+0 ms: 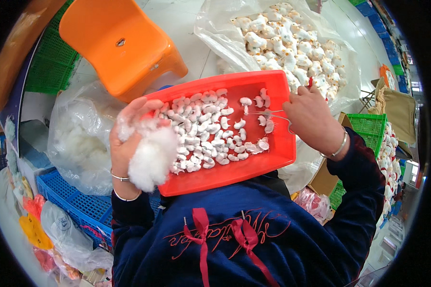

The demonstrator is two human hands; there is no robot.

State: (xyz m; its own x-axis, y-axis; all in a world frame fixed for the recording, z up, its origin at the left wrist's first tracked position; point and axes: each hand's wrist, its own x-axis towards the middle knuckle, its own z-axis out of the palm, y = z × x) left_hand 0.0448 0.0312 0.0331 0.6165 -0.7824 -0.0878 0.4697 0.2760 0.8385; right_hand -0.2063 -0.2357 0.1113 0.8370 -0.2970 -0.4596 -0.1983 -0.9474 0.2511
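Observation:
A red plastic tray (286,138) rests on my lap, holding many small white curved fabric pieces (203,122). At its left end, a fluffy wad of white stuffing (154,155) is gripped in my left hand (128,125), the fingers curled round it and the thumb pressed into it. My right hand (313,118) is closed around thin metal forceps (270,113) over the tray's right side; a bit of red shows above the fingers. The forceps' tips reach a small white piece (245,101) standing apart from the pile. Whether they pinch it I cannot tell.
An orange chair (117,48) stands beyond the tray. A clear bag (215,24) of white stuffed toys (287,45) lies at the far right, another bag of stuffing (81,141) at the left. A blue crate (74,196) and a green crate (368,131) flank me.

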